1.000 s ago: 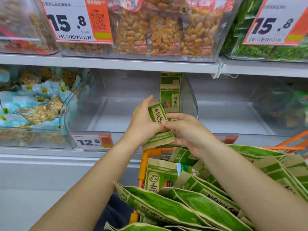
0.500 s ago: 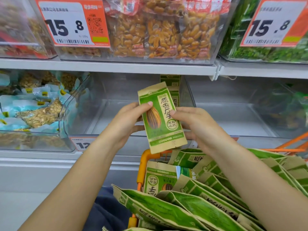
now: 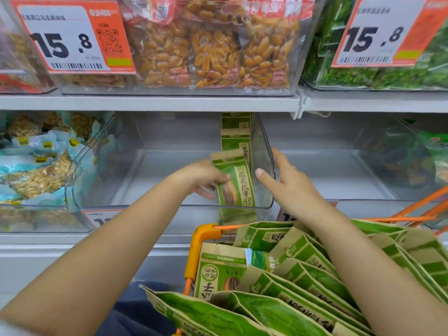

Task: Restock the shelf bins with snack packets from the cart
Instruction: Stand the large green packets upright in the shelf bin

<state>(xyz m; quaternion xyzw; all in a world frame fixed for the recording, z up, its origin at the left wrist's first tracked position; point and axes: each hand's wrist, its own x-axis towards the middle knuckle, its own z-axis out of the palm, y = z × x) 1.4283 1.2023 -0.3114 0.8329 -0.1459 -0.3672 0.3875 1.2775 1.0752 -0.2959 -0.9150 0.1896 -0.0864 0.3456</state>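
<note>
A green and tan seed packet stands upright at the right end of a clear plastic shelf bin, in front of two like packets that lean on the bin's right wall. My left hand pinches the packet's left edge inside the bin. My right hand hovers at the bin's right wall with its fingers spread and holds nothing. Below, an orange cart holds several more green packets.
The bin to the left holds blue bags of seeds. A clear bin stands to the right. The upper shelf carries bins of orange snack bags and green packs, with orange price tags.
The packet, held up in both hands above the cart, has gone forward and down into the bin. My right hand let go of it and moved to the bin's right wall.
</note>
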